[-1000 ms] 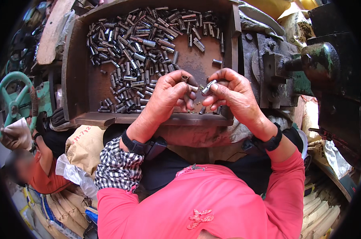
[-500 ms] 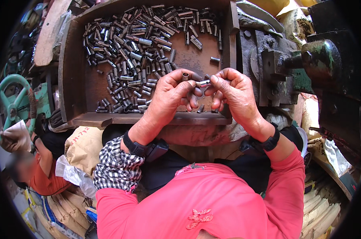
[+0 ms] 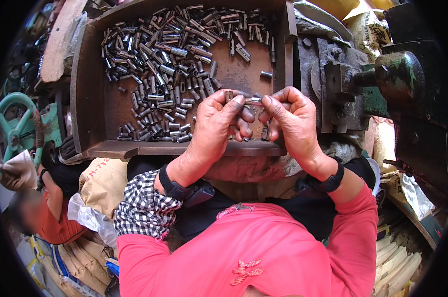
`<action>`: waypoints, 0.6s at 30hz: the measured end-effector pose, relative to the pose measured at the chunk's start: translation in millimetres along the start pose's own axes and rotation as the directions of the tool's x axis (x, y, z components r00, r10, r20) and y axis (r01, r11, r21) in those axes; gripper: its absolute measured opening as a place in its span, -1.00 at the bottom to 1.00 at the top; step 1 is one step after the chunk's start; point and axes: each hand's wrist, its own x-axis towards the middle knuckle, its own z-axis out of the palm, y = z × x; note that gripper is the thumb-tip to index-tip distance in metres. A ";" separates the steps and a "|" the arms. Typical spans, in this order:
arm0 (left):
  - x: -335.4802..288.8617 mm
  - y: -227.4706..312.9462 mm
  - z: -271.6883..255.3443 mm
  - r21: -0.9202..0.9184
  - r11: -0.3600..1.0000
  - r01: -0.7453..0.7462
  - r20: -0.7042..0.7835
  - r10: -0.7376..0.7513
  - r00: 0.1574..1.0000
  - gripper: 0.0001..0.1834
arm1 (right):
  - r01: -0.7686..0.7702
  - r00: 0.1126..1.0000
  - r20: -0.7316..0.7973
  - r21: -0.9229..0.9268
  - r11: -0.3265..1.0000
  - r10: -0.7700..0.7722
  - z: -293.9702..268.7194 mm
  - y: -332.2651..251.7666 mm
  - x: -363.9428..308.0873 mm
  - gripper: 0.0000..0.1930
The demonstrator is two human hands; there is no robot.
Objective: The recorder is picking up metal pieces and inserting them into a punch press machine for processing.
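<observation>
Above the front part of a wooden tray (image 3: 112, 147), my two hands meet around a small shiny metal tube (image 3: 254, 100). My left hand (image 3: 215, 121) pinches its left end between thumb and fingers. A second short tube (image 3: 228, 96) stands up from the curled fingers of that hand. At the other end, my right hand (image 3: 292, 119) pinches the same tube with thumb and forefinger. The curled lower fingers of both hands partly hide what else they may hold. Many loose metal tubes (image 3: 167, 69) lie heaped in the tray's left and back parts.
Right of the tray stands a dark greasy machine (image 3: 335, 89) with a green rounded part (image 3: 399, 76). At far left are a green handwheel (image 3: 16, 128) and a person in orange (image 3: 60, 218). A paper sack (image 3: 104, 180) sits in front of the tray's left corner.
The tube between my hands has turned slightly and now lies more level. My right hand has shifted a little to the right, and the upright tube in my left hand has tilted.
</observation>
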 end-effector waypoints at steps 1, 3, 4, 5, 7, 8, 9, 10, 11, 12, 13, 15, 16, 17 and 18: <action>0.4 0.2 0.2 -0.020 1.000 0.002 0.005 -0.002 1.000 -0.83 | -0.001 1.000 0.001 0.000 1.000 0.001 -1.2 -1.4 1.4 -0.79; 0.4 0.1 -0.6 -0.012 1.000 0.016 0.005 -0.016 1.000 -0.83 | -0.097 0.994 0.053 0.065 0.993 0.094 -3.7 -4.1 4.3 -0.80; 0.6 0.0 -0.7 -0.005 1.000 0.031 0.008 -0.031 0.999 -0.83 | -0.098 0.994 0.052 0.064 0.993 0.095 -4.3 -4.1 5.1 -0.80; 0.7 0.2 -0.6 -0.006 0.999 0.032 0.009 -0.032 0.999 -0.83 | -0.093 0.995 0.052 0.061 0.994 0.090 -4.8 -3.8 5.8 -0.80; 0.8 0.3 -0.2 -0.017 0.999 0.041 -0.003 -0.041 0.999 -0.83 | -0.090 0.995 0.050 0.056 0.994 0.087 -5.9 -3.6 7.0 -0.80; -1.2 0.7 2.1 -0.018 0.999 0.042 -0.003 -0.042 0.999 -0.83 | -0.090 0.995 0.058 0.060 0.994 0.087 -6.7 -3.7 7.4 -0.80; -4.8 1.7 6.0 0.098 0.995 -0.029 -0.012 0.030 0.999 -0.83 | -0.091 0.994 0.066 0.064 0.994 0.086 -7.5 -3.7 8.0 -0.80; -6.9 2.8 8.4 0.213 0.972 -0.100 -0.011 0.105 0.994 -0.82 | -0.090 0.994 0.065 0.063 0.994 0.086 -8.9 -4.8 9.0 -0.80; -5.2 2.6 6.5 0.212 0.972 -0.100 -0.010 0.105 0.994 -0.82 | -0.124 0.989 0.099 0.108 0.986 0.113 -10.8 -6.0 10.0 -0.80; -2.0 2.1 2.8 0.101 0.994 -0.035 -0.005 0.036 0.999 -0.82 | -0.159 0.981 0.134 0.151 0.976 0.139 -11.7 -6.9 10.4 -0.80; -0.3 1.8 0.6 -0.010 0.999 0.032 0.006 -0.032 0.999 -0.83 | -0.159 0.981 0.135 0.151 0.976 0.139 -10.7 -6.5 9.8 -0.80; -1.7 1.2 2.0 0.019 1.000 0.002 -0.012 -0.002 1.000 -0.82 | -0.084 0.992 0.102 0.070 0.994 0.076 -7.7 -5.3 6.9 -0.81; -2.6 1.1 3.1 0.048 0.998 -0.027 -0.029 0.028 0.999 -0.82 | -0.083 0.992 0.103 0.070 0.994 0.076 -7.3 -5.8 6.2 -0.81; -3.2 1.0 4.3 0.048 0.998 -0.028 -0.029 0.029 0.999 -0.82 | -0.071 0.994 0.087 0.075 0.995 0.064 -7.0 -6.3 5.6 -0.81; -3.8 0.7 5.7 0.081 0.995 -0.055 -0.028 0.057 0.998 -0.82 | -0.058 0.996 0.070 0.079 0.995 0.053 -6.8 -6.9 5.6 -0.82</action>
